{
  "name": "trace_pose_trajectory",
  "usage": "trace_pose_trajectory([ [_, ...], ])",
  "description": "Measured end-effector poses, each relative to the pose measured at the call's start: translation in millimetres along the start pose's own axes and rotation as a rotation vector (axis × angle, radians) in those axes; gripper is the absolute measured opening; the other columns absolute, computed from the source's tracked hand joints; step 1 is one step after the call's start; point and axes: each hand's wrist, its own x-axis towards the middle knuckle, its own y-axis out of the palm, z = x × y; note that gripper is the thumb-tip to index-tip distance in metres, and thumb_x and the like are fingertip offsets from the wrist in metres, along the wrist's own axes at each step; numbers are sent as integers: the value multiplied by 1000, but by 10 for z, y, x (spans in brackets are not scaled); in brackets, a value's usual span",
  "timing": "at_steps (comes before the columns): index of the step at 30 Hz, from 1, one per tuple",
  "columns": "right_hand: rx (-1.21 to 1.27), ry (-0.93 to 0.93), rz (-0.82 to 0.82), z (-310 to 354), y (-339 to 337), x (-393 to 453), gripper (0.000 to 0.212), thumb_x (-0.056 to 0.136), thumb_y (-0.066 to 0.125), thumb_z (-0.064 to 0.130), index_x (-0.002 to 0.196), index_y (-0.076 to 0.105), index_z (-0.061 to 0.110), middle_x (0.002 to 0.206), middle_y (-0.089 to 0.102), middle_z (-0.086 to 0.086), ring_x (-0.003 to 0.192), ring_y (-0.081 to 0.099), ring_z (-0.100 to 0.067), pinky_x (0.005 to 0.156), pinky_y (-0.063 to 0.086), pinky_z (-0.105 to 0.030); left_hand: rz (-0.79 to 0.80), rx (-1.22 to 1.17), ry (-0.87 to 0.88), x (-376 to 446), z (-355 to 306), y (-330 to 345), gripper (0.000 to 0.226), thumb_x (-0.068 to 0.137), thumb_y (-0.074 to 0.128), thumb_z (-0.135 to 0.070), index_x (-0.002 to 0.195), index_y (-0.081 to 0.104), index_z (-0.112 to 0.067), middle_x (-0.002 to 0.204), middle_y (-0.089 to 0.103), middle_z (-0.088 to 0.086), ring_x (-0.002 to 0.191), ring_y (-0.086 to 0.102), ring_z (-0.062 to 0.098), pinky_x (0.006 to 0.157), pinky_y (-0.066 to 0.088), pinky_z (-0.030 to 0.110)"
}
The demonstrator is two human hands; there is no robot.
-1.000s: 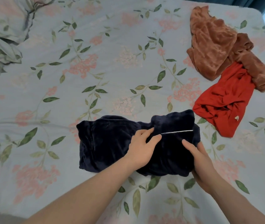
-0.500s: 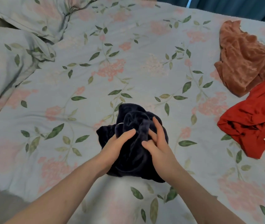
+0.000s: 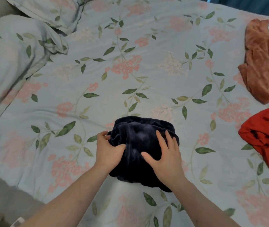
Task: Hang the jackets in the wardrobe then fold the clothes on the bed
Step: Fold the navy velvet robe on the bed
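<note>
A dark navy fleece garment [image 3: 140, 133] lies bunched into a compact bundle on the floral bedspread [image 3: 130, 76], near the bed's front edge. My left hand [image 3: 109, 151] grips the bundle's left side, thumb on top and fingers curled under the fabric. My right hand [image 3: 164, 156] lies flat on top of the bundle with its fingers straight and spread, pressing down. A rust-brown fleece garment [image 3: 264, 63] lies crumpled at the right edge of the bed. Just below it sits a crumpled red garment [image 3: 266, 133].
Two pillows in the same floral fabric [image 3: 15, 51] are piled at the upper left. The bed's near-left corner drops off to a grey floor [image 3: 1, 199]. Dark curtains [image 3: 251, 4] hang beyond the far right of the bed.
The navy garment went from a long flat strip to a compact bundle. My hands came together on it; the right hand now lies flat on top. The view shifted left.
</note>
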Motion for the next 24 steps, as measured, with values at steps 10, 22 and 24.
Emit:
trace_pose_trajectory([
  [10, -263, -155, -60, -67, 207, 221, 80, 84, 34, 85, 156, 22, 53, 165, 26, 10, 151, 21, -25, 120, 26, -55, 258, 752, 773, 252, 321, 19, 63, 102, 27, -62, 161, 21, -39, 169, 9, -19, 156, -6, 4, 128, 8, 48],
  [22, -84, 32, -118, -311, 440, 680, 68, 94, 22, 75, 156, 25, 48, 165, 29, 14, 155, 17, -23, 123, 22, -53, 199, 442, 657, 663, 599, 264, 68, 99, 43, -62, 160, 22, -39, 168, 10, -20, 156, 11, 10, 122, 23, 53],
  [24, -120, -1, -162, -389, 522, 748, 64, 98, 22, 69, 155, 33, 43, 160, 39, 11, 151, 27, -27, 120, 28, -53, 177, 408, 668, 729, 661, 324, 66, 100, 41, -58, 160, 25, -35, 168, 13, -18, 156, 15, 11, 121, 26, 55],
])
